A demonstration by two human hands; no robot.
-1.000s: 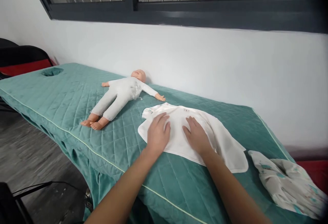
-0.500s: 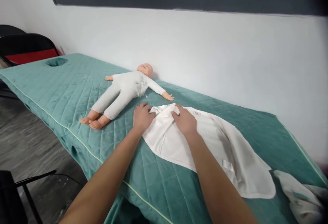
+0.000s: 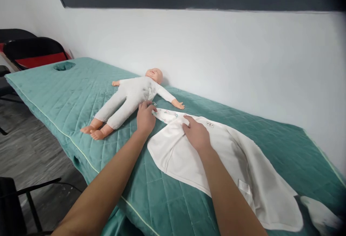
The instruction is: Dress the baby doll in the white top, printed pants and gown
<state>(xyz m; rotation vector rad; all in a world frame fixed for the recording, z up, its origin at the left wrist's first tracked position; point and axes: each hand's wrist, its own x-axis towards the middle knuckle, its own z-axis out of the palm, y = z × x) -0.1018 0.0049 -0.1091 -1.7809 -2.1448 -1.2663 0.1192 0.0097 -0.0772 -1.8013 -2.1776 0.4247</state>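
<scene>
A white baby garment (image 3: 216, 156) lies spread on the teal quilted table (image 3: 67, 95). My left hand (image 3: 145, 117) is closed on the garment's patterned sleeve at its upper left end, close to the doll's side. My right hand (image 3: 196, 134) presses on the white cloth just right of it, with the fingers curled on the fabric. A baby doll (image 3: 129, 97) in a white suit lies on its back beside the wall, arms out, feet toward the table's near edge.
A white wall runs along the table's far side under a dark window frame. The table has a face hole (image 3: 64, 66) at its far left end. Black chairs with red seats (image 3: 32, 54) stand at the left. A patterned cloth (image 3: 321, 216) shows at the lower right.
Both hands moved from lying flat on the garment's middle to its upper left end. The left hand took hold of the sleeve and drew it out toward the doll.
</scene>
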